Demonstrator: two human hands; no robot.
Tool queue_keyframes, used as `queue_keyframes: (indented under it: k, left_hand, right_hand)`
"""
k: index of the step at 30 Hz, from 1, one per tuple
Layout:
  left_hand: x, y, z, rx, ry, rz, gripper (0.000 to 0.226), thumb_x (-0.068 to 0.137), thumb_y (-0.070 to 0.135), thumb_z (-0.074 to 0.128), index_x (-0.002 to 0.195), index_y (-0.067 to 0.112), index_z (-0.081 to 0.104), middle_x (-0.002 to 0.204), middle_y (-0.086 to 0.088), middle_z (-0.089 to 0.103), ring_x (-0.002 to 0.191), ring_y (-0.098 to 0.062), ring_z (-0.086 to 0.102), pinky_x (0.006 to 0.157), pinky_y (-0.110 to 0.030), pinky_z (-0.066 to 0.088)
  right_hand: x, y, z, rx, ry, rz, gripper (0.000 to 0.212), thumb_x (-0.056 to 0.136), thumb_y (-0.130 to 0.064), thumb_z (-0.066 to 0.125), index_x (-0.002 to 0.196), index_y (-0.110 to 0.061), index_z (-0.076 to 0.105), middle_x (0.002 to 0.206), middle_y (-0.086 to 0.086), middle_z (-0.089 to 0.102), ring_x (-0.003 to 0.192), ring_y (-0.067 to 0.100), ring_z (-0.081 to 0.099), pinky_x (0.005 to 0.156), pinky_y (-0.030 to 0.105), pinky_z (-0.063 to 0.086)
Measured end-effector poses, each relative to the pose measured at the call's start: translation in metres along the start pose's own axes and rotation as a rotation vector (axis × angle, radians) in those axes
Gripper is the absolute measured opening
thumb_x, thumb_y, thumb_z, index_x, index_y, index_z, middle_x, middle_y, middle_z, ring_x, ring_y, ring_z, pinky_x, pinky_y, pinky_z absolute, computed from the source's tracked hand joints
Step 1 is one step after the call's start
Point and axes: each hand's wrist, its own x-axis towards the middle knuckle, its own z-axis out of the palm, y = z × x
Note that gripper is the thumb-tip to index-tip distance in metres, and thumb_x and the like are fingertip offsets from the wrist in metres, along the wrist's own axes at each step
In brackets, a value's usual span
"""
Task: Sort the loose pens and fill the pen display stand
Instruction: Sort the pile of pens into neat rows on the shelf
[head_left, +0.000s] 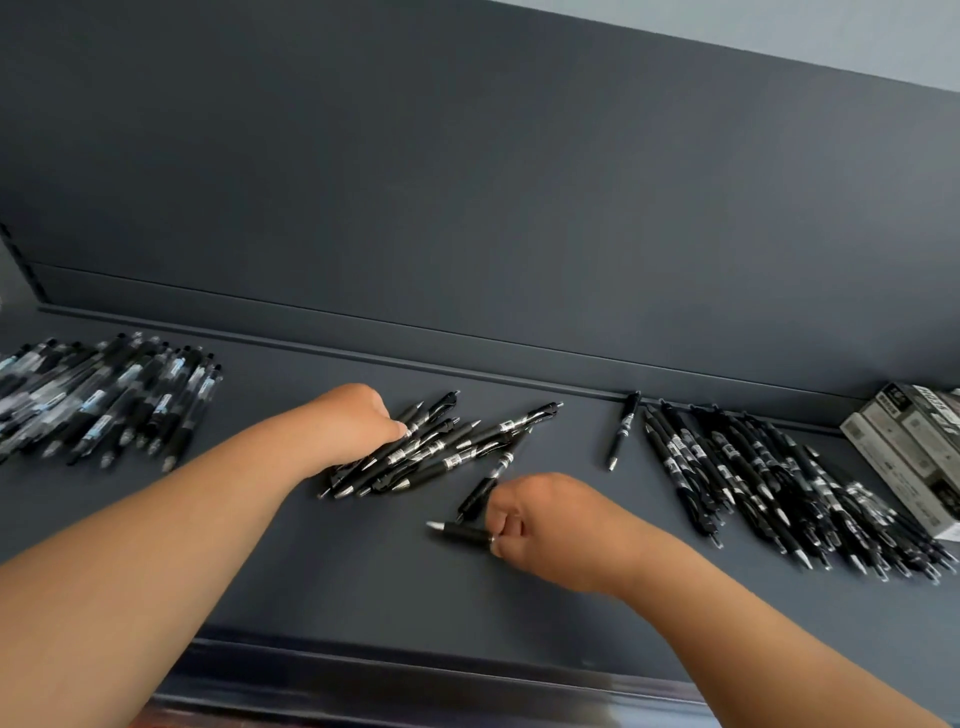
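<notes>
On a dark grey shelf (363, 561) lie three groups of black pens. My left hand (353, 423) rests on the near-left end of the middle pile of pens (441, 447), fingers curled onto them. My right hand (540, 525) grips a black pen with a silver tip (457, 531) that points left, low over the shelf. Another black pen (491, 480) lies slanted just above that hand, touching its fingers. A clear-barrelled pen pile (109, 400) lies far left. A large black pen pile (769, 483) spreads at the right, with a single pen (623, 428) beside it.
Grey cardboard pen boxes (909, 452) are stacked at the far right edge. A raised lip runs along the shelf's back under the dark back panel (467, 208). The shelf's front edge (415, 670) is near my forearms. No display stand is in view.
</notes>
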Motion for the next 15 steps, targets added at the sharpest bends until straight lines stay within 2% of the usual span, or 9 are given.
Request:
queue_keyframes:
  k: [2, 4, 6, 8, 11, 13, 15]
  left_hand:
    - [0.003, 0.002, 0.002, -0.031, -0.028, 0.001, 0.016, 0.087, 0.034, 0.059, 0.084, 0.021, 0.049, 0.081, -0.006, 0.046, 0.072, -0.020, 0.041, 0.066, -0.028, 0.033]
    - [0.004, 0.006, 0.004, -0.053, -0.046, -0.003, 0.017, 0.086, 0.035, 0.061, 0.086, 0.021, 0.051, 0.084, -0.007, 0.050, 0.073, -0.022, 0.045, 0.069, -0.029, 0.041]
    - [0.004, 0.013, 0.007, -0.071, -0.058, -0.008, 0.022, 0.086, 0.037, 0.063, 0.093, 0.018, 0.055, 0.092, -0.008, 0.054, 0.080, -0.023, 0.050, 0.076, -0.032, 0.049]
    - [0.003, 0.020, 0.011, -0.073, -0.072, -0.012, 0.030, 0.084, 0.039, 0.067, 0.098, 0.018, 0.052, 0.101, -0.005, 0.055, 0.090, -0.024, 0.055, 0.081, -0.035, 0.053]
    - [0.002, 0.029, 0.018, -0.022, -0.099, 0.010, 0.049, 0.074, 0.053, 0.070, 0.099, 0.018, 0.046, 0.109, 0.000, 0.056, 0.096, -0.019, 0.058, 0.081, -0.035, 0.054]
    - [-0.001, 0.037, 0.026, 0.100, -0.059, 0.062, 0.067, 0.068, 0.064, 0.067, 0.116, 0.020, 0.051, 0.117, 0.001, 0.050, 0.102, -0.018, 0.054, 0.086, -0.034, 0.049]
    - [-0.005, 0.042, 0.038, 0.231, -0.005, 0.138, 0.082, 0.069, 0.070, 0.061, 0.136, 0.027, 0.039, 0.132, -0.001, 0.039, 0.123, -0.022, 0.039, 0.097, -0.034, 0.039]
  right_hand:
    - [0.001, 0.006, -0.008, 0.121, 0.077, 0.110, 0.007, 0.086, -0.025, 0.060, 0.088, -0.019, 0.063, 0.083, -0.007, 0.064, 0.072, 0.010, 0.051, 0.067, 0.022, 0.042]
    - [0.006, 0.016, -0.015, 0.314, 0.191, 0.260, 0.008, 0.085, -0.025, 0.063, 0.080, -0.019, 0.061, 0.073, -0.008, 0.060, 0.063, 0.008, 0.052, 0.061, 0.022, 0.043]
    - [0.015, 0.028, -0.017, 0.403, 0.287, 0.385, 0.008, 0.084, -0.023, 0.063, 0.082, -0.016, 0.060, 0.072, -0.006, 0.060, 0.064, 0.011, 0.054, 0.062, 0.024, 0.045]
    - [0.025, 0.037, -0.015, 0.421, 0.356, 0.473, 0.013, 0.085, -0.023, 0.061, 0.093, -0.013, 0.059, 0.083, -0.001, 0.064, 0.078, 0.019, 0.060, 0.071, 0.029, 0.048]
    - [0.029, 0.039, -0.010, 0.320, 0.373, 0.491, 0.028, 0.089, -0.027, 0.057, 0.115, -0.016, 0.055, 0.104, 0.001, 0.059, 0.097, 0.021, 0.057, 0.078, 0.028, 0.044]
    - [0.024, 0.040, -0.007, 0.210, 0.396, 0.451, 0.039, 0.092, -0.031, 0.056, 0.128, -0.018, 0.049, 0.121, 0.003, 0.052, 0.112, 0.023, 0.049, 0.089, 0.030, 0.041]
    - [0.016, 0.045, -0.005, 0.122, 0.428, 0.427, 0.047, 0.093, -0.034, 0.054, 0.136, -0.020, 0.044, 0.134, 0.002, 0.045, 0.124, 0.025, 0.039, 0.102, 0.035, 0.037]
